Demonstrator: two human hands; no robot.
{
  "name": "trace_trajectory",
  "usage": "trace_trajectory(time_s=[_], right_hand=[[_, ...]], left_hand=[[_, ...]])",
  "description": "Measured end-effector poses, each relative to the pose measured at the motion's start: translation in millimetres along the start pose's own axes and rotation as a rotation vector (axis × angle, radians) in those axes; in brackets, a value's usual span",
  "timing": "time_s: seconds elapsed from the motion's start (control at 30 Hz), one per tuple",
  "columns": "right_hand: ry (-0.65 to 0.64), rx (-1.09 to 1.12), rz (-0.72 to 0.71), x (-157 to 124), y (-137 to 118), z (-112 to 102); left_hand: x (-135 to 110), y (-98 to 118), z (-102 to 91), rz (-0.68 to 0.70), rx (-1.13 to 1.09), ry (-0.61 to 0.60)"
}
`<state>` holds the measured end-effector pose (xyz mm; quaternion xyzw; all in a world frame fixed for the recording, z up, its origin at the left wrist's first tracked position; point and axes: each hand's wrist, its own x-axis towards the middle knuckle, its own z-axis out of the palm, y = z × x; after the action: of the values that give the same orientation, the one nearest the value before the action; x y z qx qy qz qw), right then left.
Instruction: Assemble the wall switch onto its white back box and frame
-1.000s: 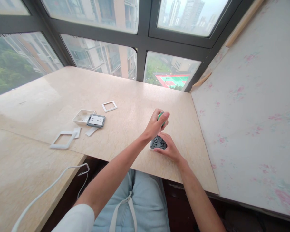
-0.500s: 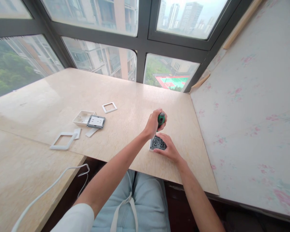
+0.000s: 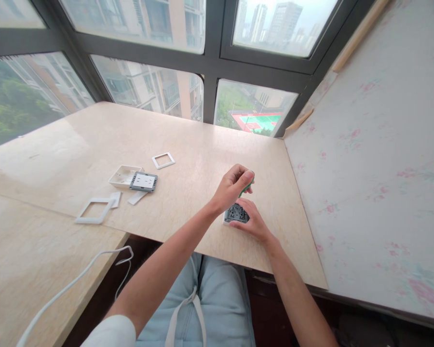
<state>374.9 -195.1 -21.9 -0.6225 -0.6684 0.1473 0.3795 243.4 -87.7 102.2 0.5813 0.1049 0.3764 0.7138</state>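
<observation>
My left hand [image 3: 234, 185] is closed round the green handle of a screwdriver [image 3: 246, 188], fingers wrapped over its top. The screwdriver's shaft and tip are hidden behind the hand. Directly below lies a dark grey wall socket module [image 3: 235, 213], seated in a white box [image 3: 225, 223] on the table near its front edge. My right hand [image 3: 255, 221] grips this socket from the right, with the thumb on the near side and the fingers on the far side.
To the left lie a white back box [image 3: 120, 178], a socket with a white face [image 3: 144, 181] leaning on it, a small white frame [image 3: 164, 160], a larger frame [image 3: 94, 211] and white cover pieces [image 3: 136, 197]. A white cable [image 3: 79, 274] hangs near the table edge.
My left hand has turned on the screwdriver: its thumb now covers the handle's end, which showed before. My right hand stays on the socket.
</observation>
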Motion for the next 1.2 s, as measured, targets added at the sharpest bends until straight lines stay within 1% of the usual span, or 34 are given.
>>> trace_trajectory(time_s=[0.13, 0.27, 0.37, 0.47, 0.57, 0.63, 0.73, 0.9, 0.97, 1.03, 1.2], right_hand=[[0.012, 0.0, -0.008, -0.2, -0.6, 0.1], [0.015, 0.008, -0.018, 0.0, -1.8, 0.0], [0.005, 0.012, -0.004, 0.0, -2.5, -0.3], [0.0, 0.012, 0.002, 0.0, -2.4, -0.5], [0.001, 0.01, -0.013, 0.3, -1.9, -0.6], [0.002, 0.009, -0.021, 0.5, -1.5, -0.5], [-0.002, 0.007, -0.011, 0.5, -1.1, -0.3], [0.004, 0.009, -0.001, -0.4, -0.4, 0.0], [-0.001, 0.011, 0.001, -0.5, -0.9, -0.2], [-0.005, 0.012, 0.005, -0.3, -2.0, -0.6], [-0.004, 0.018, 0.009, 0.4, -4.8, -1.5]], left_hand=[[0.9, 0.7, -1.5, -0.036, -0.077, -0.034], [7.6, -3.9, -3.6, -0.055, -0.169, -0.022], [14.3, -7.4, -6.2, -0.102, -0.23, -0.014], [17.2, -8.3, -8.2, -0.128, -0.218, -0.04], [13.1, -6.3, -7.5, -0.111, -0.154, -0.054], [7.8, -4.2, -5.0, -0.085, -0.11, -0.039], [0.2, -1.3, 0.8, -0.038, -0.042, 0.041], [-6.3, 1.7, 8.1, 0.005, 0.046, 0.357], [-7.9, 2.5, 7.7, 0.021, 0.029, 0.412], [-9.0, 3.1, 6.2, 0.026, -0.005, 0.381], [-5.1, 2.7, 4.2, 0.008, -0.081, 0.185]])
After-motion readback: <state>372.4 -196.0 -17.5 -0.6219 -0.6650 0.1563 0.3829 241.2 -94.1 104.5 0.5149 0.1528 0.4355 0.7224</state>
